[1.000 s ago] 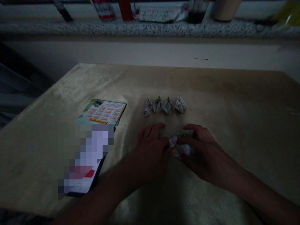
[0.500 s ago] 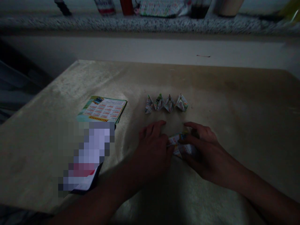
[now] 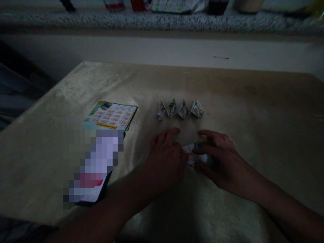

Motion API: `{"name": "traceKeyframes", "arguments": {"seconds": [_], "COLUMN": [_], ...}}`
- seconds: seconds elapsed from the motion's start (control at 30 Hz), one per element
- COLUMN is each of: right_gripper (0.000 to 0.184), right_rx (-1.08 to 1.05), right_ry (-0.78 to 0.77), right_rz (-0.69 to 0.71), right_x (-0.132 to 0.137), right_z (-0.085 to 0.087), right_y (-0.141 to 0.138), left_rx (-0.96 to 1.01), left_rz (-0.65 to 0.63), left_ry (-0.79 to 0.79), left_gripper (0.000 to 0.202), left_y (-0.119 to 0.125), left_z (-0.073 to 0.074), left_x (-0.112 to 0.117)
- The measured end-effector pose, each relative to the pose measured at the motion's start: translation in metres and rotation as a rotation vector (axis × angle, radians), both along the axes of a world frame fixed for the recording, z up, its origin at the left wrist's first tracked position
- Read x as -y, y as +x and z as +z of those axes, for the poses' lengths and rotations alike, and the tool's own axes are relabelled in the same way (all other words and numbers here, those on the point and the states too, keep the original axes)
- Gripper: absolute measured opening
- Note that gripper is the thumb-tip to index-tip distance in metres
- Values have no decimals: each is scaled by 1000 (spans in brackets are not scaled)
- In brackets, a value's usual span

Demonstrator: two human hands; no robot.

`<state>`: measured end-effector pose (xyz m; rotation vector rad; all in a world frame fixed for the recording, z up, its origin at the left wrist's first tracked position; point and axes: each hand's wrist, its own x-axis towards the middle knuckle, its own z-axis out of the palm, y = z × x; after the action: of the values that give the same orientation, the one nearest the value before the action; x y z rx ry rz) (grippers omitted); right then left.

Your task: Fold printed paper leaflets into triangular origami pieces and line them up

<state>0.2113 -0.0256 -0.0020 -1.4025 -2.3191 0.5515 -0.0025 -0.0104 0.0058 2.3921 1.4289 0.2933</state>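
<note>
You have a partly folded, printed paper (image 3: 189, 148) on the worktop (image 3: 265, 135), on your side of the row of four folded papers (image 3: 183, 110). Your left hand (image 3: 165, 158), also on your side of the row, lies palm down at the paper's left edge; its fingers are bent, the far ones slightly spread. You cannot tell whether its thumb and forefinger pinch that edge or only press it. Your right hand (image 3: 222, 160), nearer you than the row's right end, arches over the paper's right part. Its forefinger and thumb rest on the paper, parted, with print showing between them; its other fingers reach forward, loosely spread. Left of the row lies a stack of printed leaflets (image 3: 112, 114); nearer you than the row and to its left is a phone (image 3: 98, 165), mostly blurred out. Well beyond the row, a speckled ledge (image 3: 162, 22) carries a patterned packet (image 3: 174, 5).
</note>
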Motion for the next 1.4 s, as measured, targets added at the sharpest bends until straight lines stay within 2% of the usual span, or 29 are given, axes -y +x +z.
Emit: {"name": "traceKeyframes", "arguments": {"seconds": [0.57, 1.2, 1.4], "right_gripper": [20, 33, 39], "right_rx": [-31, 55, 74], "right_ry": [9, 31, 46], "right_rz": [-6, 7, 66], "right_x": [-2, 0, 1], "right_z": [-2, 0, 1], "right_y": [2, -1, 0], "left_rx": [-2, -13, -3], "left_rz": [4, 46, 53], "left_ry": [31, 14, 35], "left_gripper": [24, 22, 21], "left_y": [-1, 4, 4], "left_z": [-3, 1, -1], "left_x": [0, 1, -1]}}
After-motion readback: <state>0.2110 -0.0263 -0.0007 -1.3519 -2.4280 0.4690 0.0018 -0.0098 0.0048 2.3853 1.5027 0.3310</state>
